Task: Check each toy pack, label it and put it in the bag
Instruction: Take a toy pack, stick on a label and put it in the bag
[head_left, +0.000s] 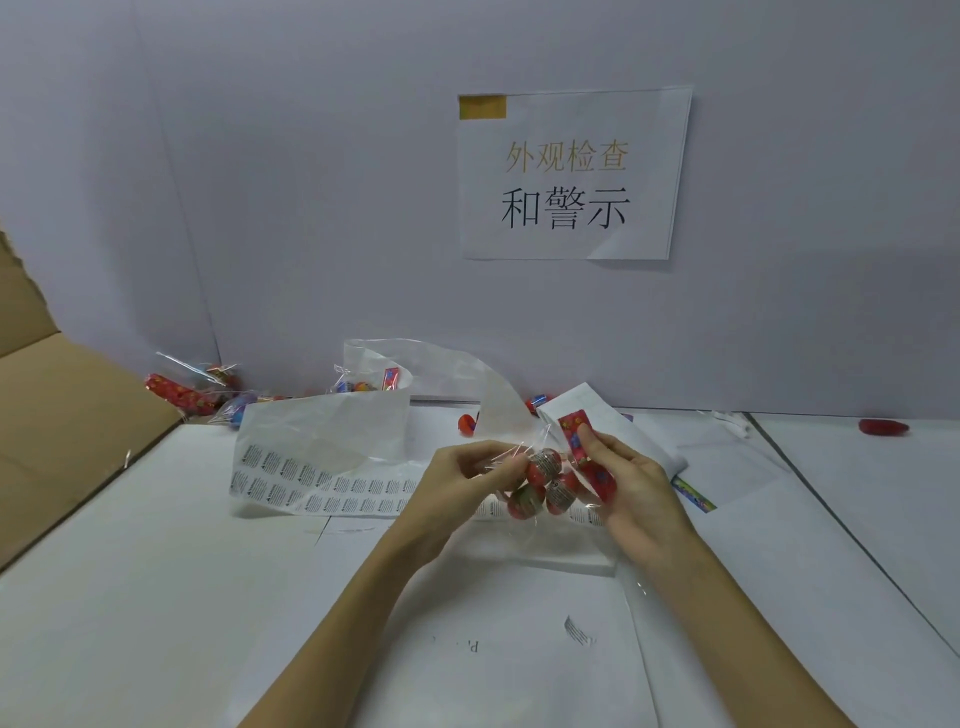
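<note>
Left hand (462, 470) and right hand (618, 467) fingers pinching toy pack (545, 486), seemingly above label sheet (322, 480)

Two bare forearms reach in from the lower edge, no sleeve showing anywhere along them. The left hand (457, 475) and the right hand (631, 480) wear no gloves, rings or watch. Wrists are uncovered, fingers slim, and the nails that show are short and unpainted.
</note>
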